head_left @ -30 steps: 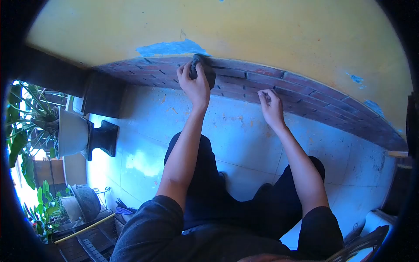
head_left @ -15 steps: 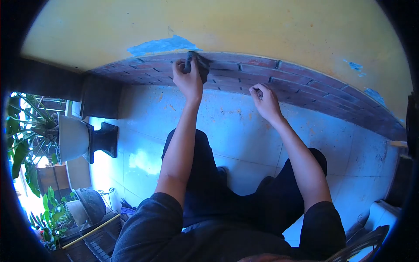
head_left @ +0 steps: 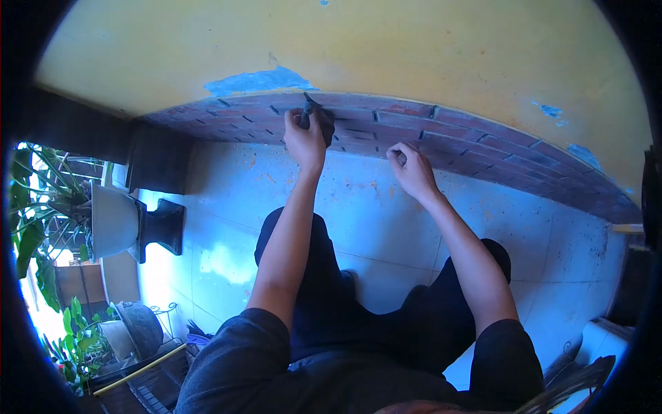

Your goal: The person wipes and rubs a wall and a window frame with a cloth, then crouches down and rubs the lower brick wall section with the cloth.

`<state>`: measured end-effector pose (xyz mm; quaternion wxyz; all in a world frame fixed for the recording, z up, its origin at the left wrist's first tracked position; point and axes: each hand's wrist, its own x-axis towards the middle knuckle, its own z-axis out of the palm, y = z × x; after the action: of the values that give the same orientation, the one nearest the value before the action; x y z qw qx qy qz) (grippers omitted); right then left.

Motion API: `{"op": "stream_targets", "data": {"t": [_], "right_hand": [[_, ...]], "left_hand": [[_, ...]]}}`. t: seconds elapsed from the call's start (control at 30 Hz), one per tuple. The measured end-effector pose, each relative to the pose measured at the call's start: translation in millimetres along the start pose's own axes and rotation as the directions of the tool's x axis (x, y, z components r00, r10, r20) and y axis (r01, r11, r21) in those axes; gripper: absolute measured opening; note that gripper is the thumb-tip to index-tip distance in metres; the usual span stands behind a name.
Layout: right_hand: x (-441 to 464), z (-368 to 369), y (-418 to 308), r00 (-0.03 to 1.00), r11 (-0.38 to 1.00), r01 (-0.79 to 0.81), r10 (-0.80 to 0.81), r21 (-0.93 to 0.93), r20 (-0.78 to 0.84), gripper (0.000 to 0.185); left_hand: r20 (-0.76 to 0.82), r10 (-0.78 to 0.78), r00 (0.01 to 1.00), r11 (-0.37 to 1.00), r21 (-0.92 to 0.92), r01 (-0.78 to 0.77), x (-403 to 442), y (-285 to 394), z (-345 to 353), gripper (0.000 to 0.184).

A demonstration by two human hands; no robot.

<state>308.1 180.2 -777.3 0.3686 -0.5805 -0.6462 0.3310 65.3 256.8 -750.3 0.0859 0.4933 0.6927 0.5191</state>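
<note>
Far left, a white, tapered planter [head_left: 114, 217] w/ green leaves lies side-on to view, a dark, angular pedestal [head_left: 163, 226] joined to its right. Next right, beyond bent knees in black trousers [head_left: 293, 241], the person's left hand [head_left: 305, 138] is up at a low band of red-brown brick [head_left: 476, 141], thumb & fingers pinching a slim, dark-grey tool [head_left: 306, 112]. Tool's visible length runs near to far, pointing away from the body twd the yellow painted wall [head_left: 414, 48], just below a ragged, pale-blue bare patch [head_left: 258, 81]; can't tell if its tip touches brick. A broad dark shape sits immed. right of the grip, blade or shadow unclear. Right hand [head_left: 412, 171], fingers curled in twd thumb, is a bit nearer the body, in front of the brick's lower edge; can't tell if it holds anything. The tool lies left & slightly far of it, so left hand's closest by a long way. Pale tiled floor [head_left: 510, 234] runs off right.
</note>
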Motion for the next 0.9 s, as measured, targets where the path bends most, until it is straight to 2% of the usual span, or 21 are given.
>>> {"op": "stream_targets", "data": {"t": [0.2, 0.3, 0.4, 0.5, 0.6, 0.7, 0.8, 0.9], "right_hand": [[4.6, 1.0, 1.1, 0.998, 0.999, 0.044, -0.045, -0.018, -0.053, 0.015], [1.7, 3.3, -1.3, 1.000, 1.000, 0.004, -0.004, -0.018, -0.015, 0.015], [1.1, 2.6, -2.0, 1.000, 0.999, 0.010, -0.010, -0.035, -0.013, 0.015], [6.5, 7.6, -2.8, 0.998, 0.999, 0.045, -0.045, -0.017, -0.035, 0.015], [5.8, 8.8, -5.1, 0.999, 1.000, 0.028, -0.028, -0.007, -0.028, 0.015], [4.1, 10.8, -6.3, 1.000, 1.000, 0.020, -0.020, -0.020, -0.003, 0.016], [2.9, 10.2, -4.5, 1.000, 0.999, 0.024, -0.024, -0.034, -0.008, 0.016], [4.5, 9.3, -12.4, 1.000, 1.000, 0.017, -0.017, -0.022, -0.005, 0.016]], "left_hand": [[-0.178, 0.092, 0.980, 0.977, -0.175, -0.123, 16.7, 17.6, 3.2, 0.030], [-0.123, 0.033, 0.992, 0.983, -0.177, -0.055, 7.2, 25.5, -2.1, 0.031], [0.041, -0.026, 0.999, 1.000, 0.010, 0.025, 4.0, 9.2, -6.8, 0.031], [-0.087, 0.033, 0.996, 0.971, -0.232, -0.053, 7.6, 15.9, -2.2, 0.032], [-0.087, 0.065, 0.994, 0.938, -0.334, -0.091, 25.0, 8.9, 3.7, 0.032], [-0.028, 0.011, 1.000, 0.966, -0.260, -0.018, 19.0, 13.2, -7.7, 0.029], [0.055, -0.016, 0.998, 0.994, -0.104, 0.022, 14.6, -4.7, -6.4, 0.028], [-0.008, 0.057, 0.998, 0.985, -0.165, -0.058, 12.6, 4.2, -8.5, 0.027]]}}
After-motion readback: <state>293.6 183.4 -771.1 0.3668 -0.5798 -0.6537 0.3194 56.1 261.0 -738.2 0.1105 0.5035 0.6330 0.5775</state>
